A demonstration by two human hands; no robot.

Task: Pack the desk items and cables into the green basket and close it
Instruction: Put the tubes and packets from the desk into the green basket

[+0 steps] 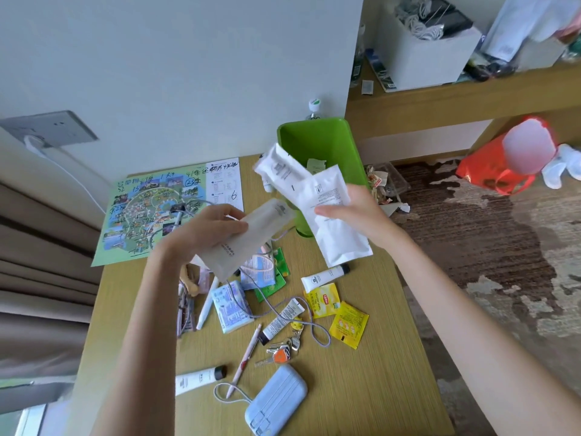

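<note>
The green basket (330, 136) stands open at the desk's far edge, a slip of paper inside. My left hand (210, 231) grips a frosted flat pouch (251, 240) above the desk. My right hand (352, 209) holds white packets (317, 196), fanned out just in front of the basket. Loose on the desk lie cream tubes (323, 275), yellow tea sachets (336, 309), a tissue pack (231, 305), keys (281, 349), a pink pen (246, 357), a grey cable (301, 322) and a blue power bank (276, 401).
A park map (151, 209) lies at the desk's back left under a wall socket (53, 127). The carpet holds a clear tray of wrappers (386, 184) and a red bag (503, 165). A shelf with a white box (430, 48) runs behind.
</note>
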